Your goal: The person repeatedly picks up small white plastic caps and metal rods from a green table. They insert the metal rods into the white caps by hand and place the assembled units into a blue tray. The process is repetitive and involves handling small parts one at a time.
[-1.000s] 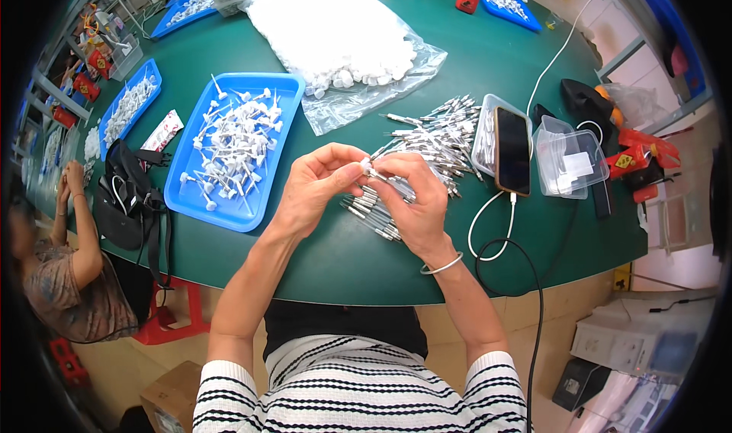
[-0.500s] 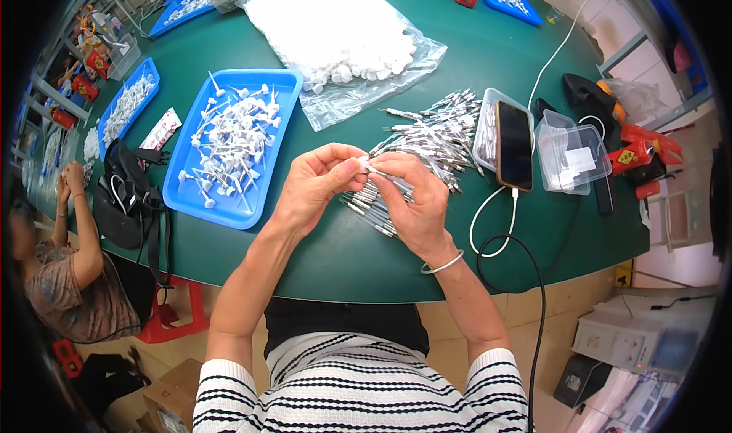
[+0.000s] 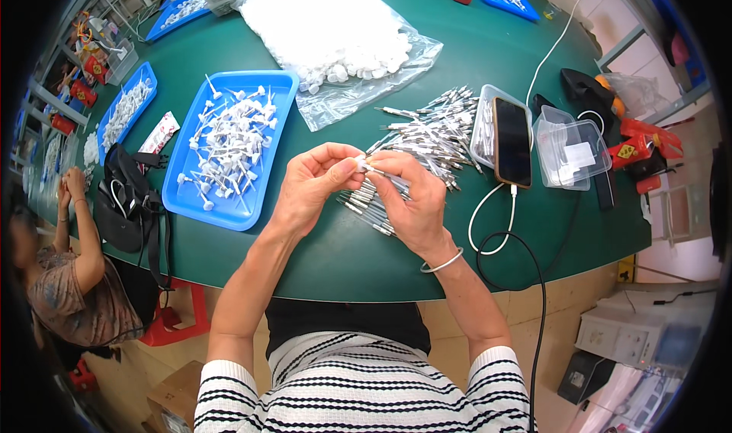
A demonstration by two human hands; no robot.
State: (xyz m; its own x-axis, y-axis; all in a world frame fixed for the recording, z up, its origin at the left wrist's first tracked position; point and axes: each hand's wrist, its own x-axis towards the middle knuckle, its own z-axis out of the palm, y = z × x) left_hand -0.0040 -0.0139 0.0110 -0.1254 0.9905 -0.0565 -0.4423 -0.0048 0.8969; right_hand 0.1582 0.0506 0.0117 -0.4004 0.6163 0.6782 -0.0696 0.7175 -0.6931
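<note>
Over the near part of the table my two hands meet fingertip to fingertip. My left hand (image 3: 313,187) pinches a small white plastic cap (image 3: 361,163). Closed around a thin grey-white rod (image 3: 387,177) is my right hand (image 3: 418,204), with the rod's tip against the cap; whether it sits inside cannot be seen behind the fingers. Just beyond and under the right hand lies a heap of similar thin rods (image 3: 438,132). Left of my hands, a blue tray (image 3: 174,197) holds many rods with white caps on them.
A clear bag (image 3: 328,113) of white caps lies at the back. To the right are a phone (image 3: 512,143) on a clear box of rods, cables, and an open clear container (image 3: 553,162). A black bag (image 3: 122,197) lies left, near another seated person (image 3: 80,296).
My hands stay joined at the cap and rod with barely any finger movement. The whole view has shifted very slightly.
</note>
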